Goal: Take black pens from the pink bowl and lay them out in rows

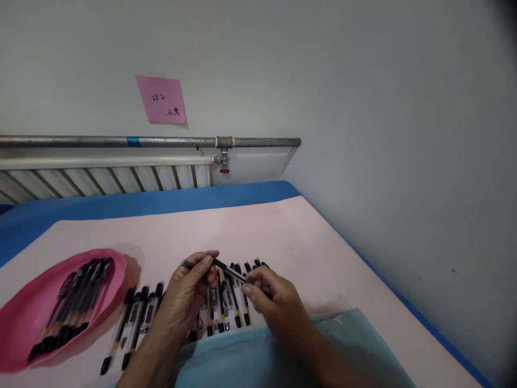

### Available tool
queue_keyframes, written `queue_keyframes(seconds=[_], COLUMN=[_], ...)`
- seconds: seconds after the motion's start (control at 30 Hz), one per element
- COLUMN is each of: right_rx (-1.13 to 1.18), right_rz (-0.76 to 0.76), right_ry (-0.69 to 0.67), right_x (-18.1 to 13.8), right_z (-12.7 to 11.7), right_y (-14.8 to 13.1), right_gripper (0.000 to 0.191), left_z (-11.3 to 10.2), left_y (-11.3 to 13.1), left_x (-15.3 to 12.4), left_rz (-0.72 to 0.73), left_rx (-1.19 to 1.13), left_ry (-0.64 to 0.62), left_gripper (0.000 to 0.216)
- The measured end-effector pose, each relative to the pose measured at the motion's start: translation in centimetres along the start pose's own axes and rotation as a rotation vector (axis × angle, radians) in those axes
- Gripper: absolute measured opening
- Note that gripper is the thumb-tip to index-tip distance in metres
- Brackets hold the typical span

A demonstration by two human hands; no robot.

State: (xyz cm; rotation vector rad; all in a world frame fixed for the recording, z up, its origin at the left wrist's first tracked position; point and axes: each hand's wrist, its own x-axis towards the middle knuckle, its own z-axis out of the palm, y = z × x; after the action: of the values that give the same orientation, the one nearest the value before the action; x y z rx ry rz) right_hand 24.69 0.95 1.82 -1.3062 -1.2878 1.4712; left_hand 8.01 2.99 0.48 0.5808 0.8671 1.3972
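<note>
Pen (232,271) over worktop (242,231), long axis slanting down rightward; grip of left hand (183,293) pinching upper part, right hand (280,302) pinching lower. Pink tray (20,330): black pens (76,302), roughly parallel, slanting down leftward.

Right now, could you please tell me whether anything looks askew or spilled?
Only the pink note on the wall looks slightly askew: its top edge slopes against the pipe below. I see nothing spilled.

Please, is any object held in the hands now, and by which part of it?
Yes, a pen: the left hand pinches it towards one end, the right hand towards the other; its middle shows between them.
</note>
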Motion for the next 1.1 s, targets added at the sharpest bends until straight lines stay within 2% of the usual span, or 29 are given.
queue_keyframes(seconds=[0.03, 0.07, 0.17, 0.23, 0.3, 0.4, 0.47, 0.53, 0.63, 0.73, 0.83, 1.1], right_rx=[0.002, 0.04, 0.19, 0.161, -0.027, -0.432, -0.579, -0.564, -0.38, -0.22, -0.18, -0.245], right_rz=[-0.009, 0.031, 0.279, 0.306, 0.143, -0.256, -0.385, -0.349, -0.202, -0.113, -0.085, -0.074], right_ry=[0.009, -0.037, -0.329, -0.395, -0.272, 0.018, 0.09, 0.085, 0.031, -0.065, -0.116, -0.178], right_x=[0.0, 0.0, 0.1, 0.0, -0.1, -0.3, -0.3, -0.3, -0.1, 0.1, 0.1, 0.1], right_z=[0.0, 0.0, -0.1, -0.2, -0.2, -0.1, -0.2, -0.3, -0.5, -0.5, -0.3, -0.1], right_y=[0.0, 0.0, -0.1, 0.0, 0.2, 0.7, 0.8, 0.6, 0.3, 0.3, 0.6, 0.6], right_gripper=[0.021, 0.026, 0.038, 0.038, 0.027, 0.015, 0.013, 0.014, 0.017, 0.019, 0.02, 0.024], left_z=[0.0, 0.0, 0.1, 0.2, 0.2, -0.2, -0.9, -1.4, -1.4, -0.6, 0.1, 0.1], left_y=[0.0, 0.0, 0.1, 0.1, 0.1, 0.1, 0.3, 0.6, 1.0, 0.9, 0.7, 0.0], left_x=[0.0, 0.0, -0.2, -0.3, -0.3, 0.2, 0.8, 1.3, 1.2, 0.5, 0.0, -0.2], left_rz=[-0.004, -0.002, 0.007, 0.005, -0.006, -0.011, -0.003, 0.002, -0.02, -0.082, -0.089, 0.007], left_rx=[0.004, 0.01, 0.038, 0.041, 0.021, -0.053, -0.117, -0.178, -0.184, -0.107, -0.051, 0.062], left_ry=[0.004, 0.005, -0.018, -0.035, -0.032, 0.027, 0.082, 0.134, 0.182, 0.09, 0.004, -0.044], left_gripper=[0.015, 0.016, 0.016, 0.016, 0.016, 0.015, 0.014, 0.012, 0.011, 0.02, 0.023, 0.015])
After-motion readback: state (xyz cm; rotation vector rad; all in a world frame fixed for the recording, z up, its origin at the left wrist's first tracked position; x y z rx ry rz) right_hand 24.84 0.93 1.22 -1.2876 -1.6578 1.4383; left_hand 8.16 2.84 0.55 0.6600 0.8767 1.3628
